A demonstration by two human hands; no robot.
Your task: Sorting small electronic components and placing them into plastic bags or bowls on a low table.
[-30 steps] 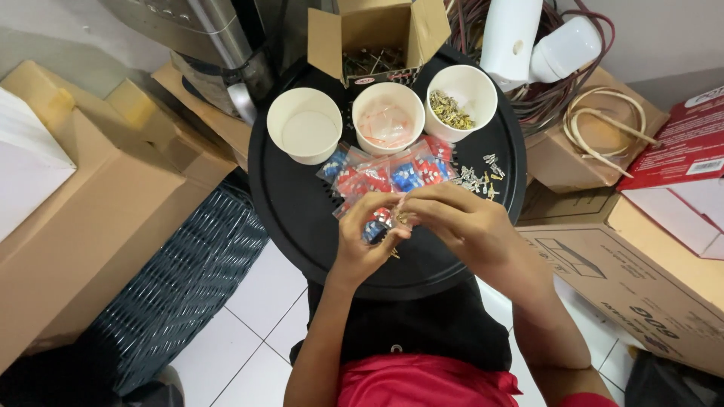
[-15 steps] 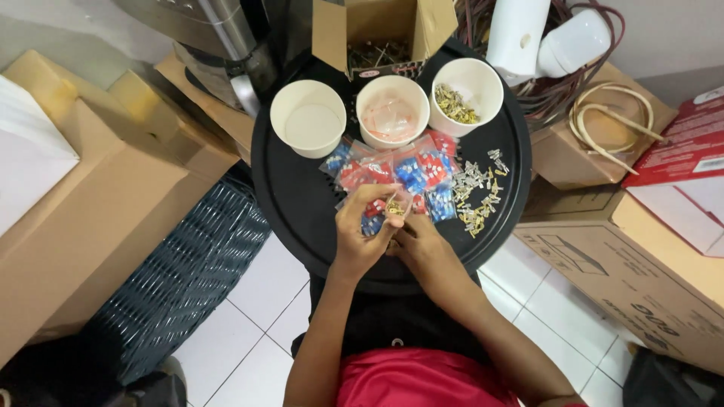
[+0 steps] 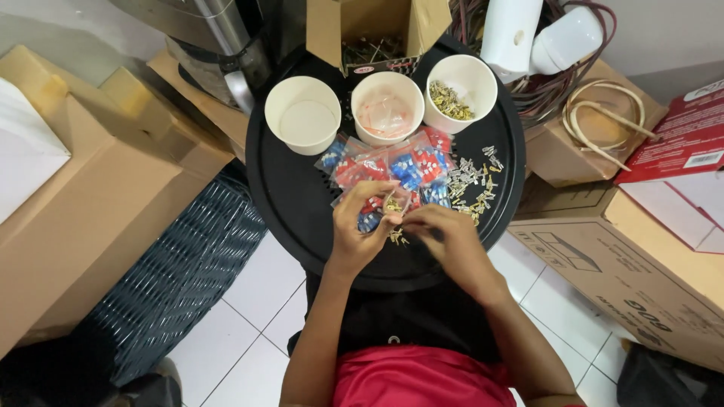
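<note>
My left hand and my right hand meet over the front of a round black tray. Between their fingertips is a small clear plastic bag with little brass metal pieces in it; both hands pinch it. A few brass pieces lie on the tray just below the fingers. Beyond the hands lie small bags of red and blue parts, and a scatter of loose metal terminals sits to the right.
Three white paper cups stand at the back of the tray: an empty one, one with clear bags, one with brass pieces. An open cardboard box stands behind. Cardboard boxes flank the tray; a dark woven basket sits left.
Both hands stayed over the tray's front, working the small bag; my right hand shifted slightly right. The view moved closer to the tray.
</note>
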